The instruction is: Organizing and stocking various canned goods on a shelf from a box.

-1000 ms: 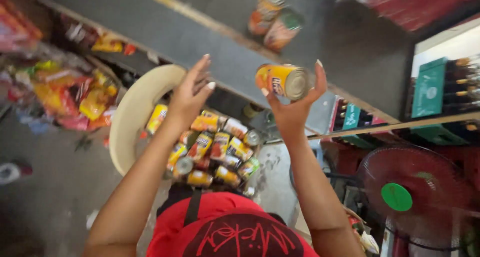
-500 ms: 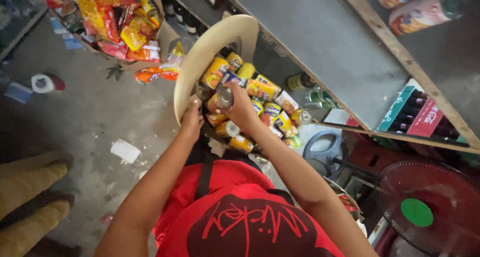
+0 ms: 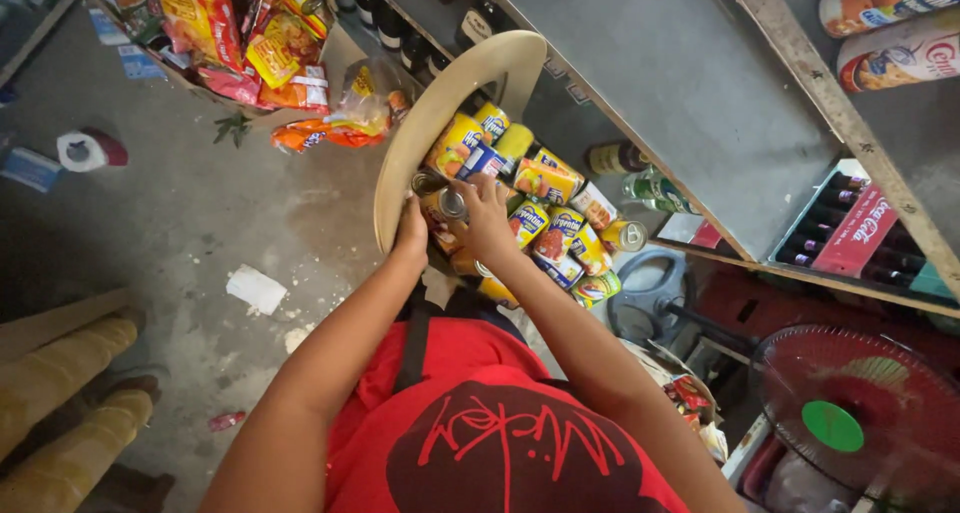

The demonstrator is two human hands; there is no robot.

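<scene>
- The right hand (image 3: 487, 216) reaches down into a round cream plastic basin (image 3: 452, 91) and its fingers are curled over a silver-topped tin can (image 3: 452, 204), gripping it from above.
- The left hand (image 3: 411, 235) rests on the basin's near rim at about 7 o'clock of the basin, just beside the right hand; whether its fingers are closed on anything I cannot tell, as the palm faces away.
- The gripped can sits at the near-left edge of the heap of yellow-and-blue labelled tin cans (image 3: 545, 208) that fills the basin, touching its neighbours.
- At 3 o'clock of the heap, one can lies on its side with its silver end showing (image 3: 629, 236).
- At 10 o'clock of the basin, a pile of red, yellow and orange snack packets (image 3: 250, 48) lies on the grey concrete floor (image 3: 190, 213).
- At 1 o'clock runs a grey shelf board with a wooden edge (image 3: 690, 83).
- At 4 o'clock stands a red electric fan with a green hub (image 3: 860, 418).
- The person wears a red shirt with a black patch (image 3: 500, 443).
</scene>
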